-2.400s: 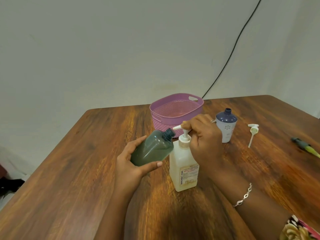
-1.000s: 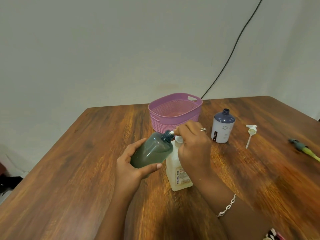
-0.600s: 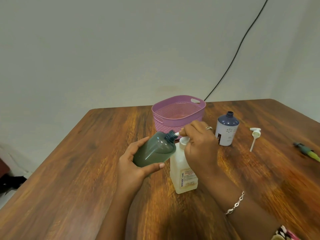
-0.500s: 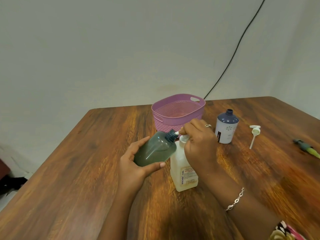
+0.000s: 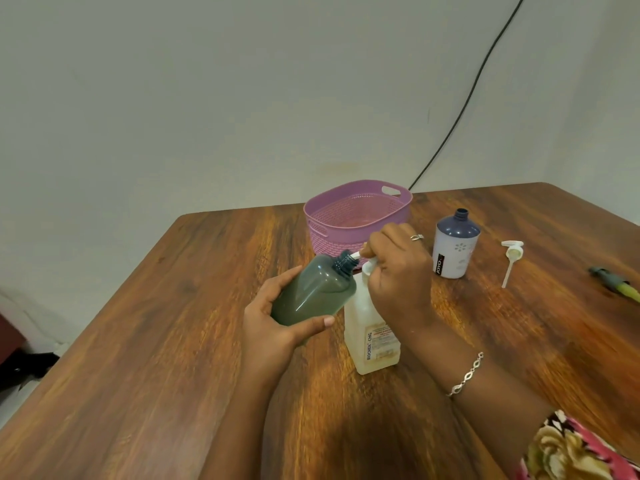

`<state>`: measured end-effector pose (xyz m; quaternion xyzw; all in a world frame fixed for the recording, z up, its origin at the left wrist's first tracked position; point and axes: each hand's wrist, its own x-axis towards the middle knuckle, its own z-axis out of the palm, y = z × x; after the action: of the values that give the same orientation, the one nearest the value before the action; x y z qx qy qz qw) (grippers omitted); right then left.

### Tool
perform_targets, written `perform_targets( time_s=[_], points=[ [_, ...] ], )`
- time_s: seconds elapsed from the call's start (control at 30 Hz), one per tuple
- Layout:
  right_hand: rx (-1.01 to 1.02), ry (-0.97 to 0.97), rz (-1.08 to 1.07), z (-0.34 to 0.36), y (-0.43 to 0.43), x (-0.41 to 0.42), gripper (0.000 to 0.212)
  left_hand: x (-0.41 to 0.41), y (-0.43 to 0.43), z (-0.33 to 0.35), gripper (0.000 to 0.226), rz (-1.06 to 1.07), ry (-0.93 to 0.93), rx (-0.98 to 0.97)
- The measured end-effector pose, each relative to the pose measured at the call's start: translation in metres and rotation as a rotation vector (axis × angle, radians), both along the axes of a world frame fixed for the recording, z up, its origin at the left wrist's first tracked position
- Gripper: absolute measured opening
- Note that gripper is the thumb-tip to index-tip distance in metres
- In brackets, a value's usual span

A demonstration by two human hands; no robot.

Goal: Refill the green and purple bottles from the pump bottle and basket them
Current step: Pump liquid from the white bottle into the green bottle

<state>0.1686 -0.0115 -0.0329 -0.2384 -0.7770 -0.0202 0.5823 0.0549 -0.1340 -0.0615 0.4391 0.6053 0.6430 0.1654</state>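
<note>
My left hand (image 5: 273, 327) grips the green bottle (image 5: 317, 292), tilted with its open neck up against the white spout of the pump bottle (image 5: 372, 336). My right hand (image 5: 398, 271) is curled over the pump head and covers most of it. The pump bottle stands on the wooden table (image 5: 156, 341). The purple bottle (image 5: 455, 245) stands uncapped to the right of my right hand. Behind both hands sits the purple basket (image 5: 356, 216), with nothing visible inside.
A white pump cap with its tube (image 5: 512, 259) lies right of the purple bottle. A green and dark sprayer part (image 5: 614, 284) lies near the table's right edge. A black cable (image 5: 464, 95) runs down the wall behind the basket.
My right hand went down on the pump head and stays low on it. The green bottle's neck stays at the spout. The view shifted slightly.
</note>
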Motion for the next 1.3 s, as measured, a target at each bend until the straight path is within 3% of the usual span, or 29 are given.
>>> perform_targets(
  time_s=[0.13, 0.4, 0.67, 0.87, 1.17, 1.3],
  points=[
    [-0.015, 0.043, 0.07, 0.009, 0.002, 0.007, 0.027, -0.001, 0.0, 0.0, 0.075, -0.005, 0.007, 0.004],
    [0.013, 0.011, -0.009, 0.0, 0.001, -0.005, 0.018, -0.002, 0.002, -0.007, 0.076, 0.015, 0.0, 0.013],
    [-0.064, 0.069, 0.095, 0.011, 0.006, 0.004, 0.019, -0.005, 0.001, -0.007, 0.077, 0.035, 0.013, 0.004],
    [0.022, 0.045, -0.01, -0.001, 0.002, -0.008, 0.019, -0.002, -0.001, -0.014, 0.079, 0.056, -0.038, 0.006],
    [-0.021, 0.03, 0.111, 0.012, 0.006, 0.008, 0.025, 0.001, -0.001, -0.01, 0.079, 0.068, -0.047, 0.016],
    [-0.01, -0.009, 0.05, 0.008, 0.001, 0.006, 0.021, 0.0, -0.001, -0.006, 0.077, 0.062, -0.03, 0.023]
  ],
)
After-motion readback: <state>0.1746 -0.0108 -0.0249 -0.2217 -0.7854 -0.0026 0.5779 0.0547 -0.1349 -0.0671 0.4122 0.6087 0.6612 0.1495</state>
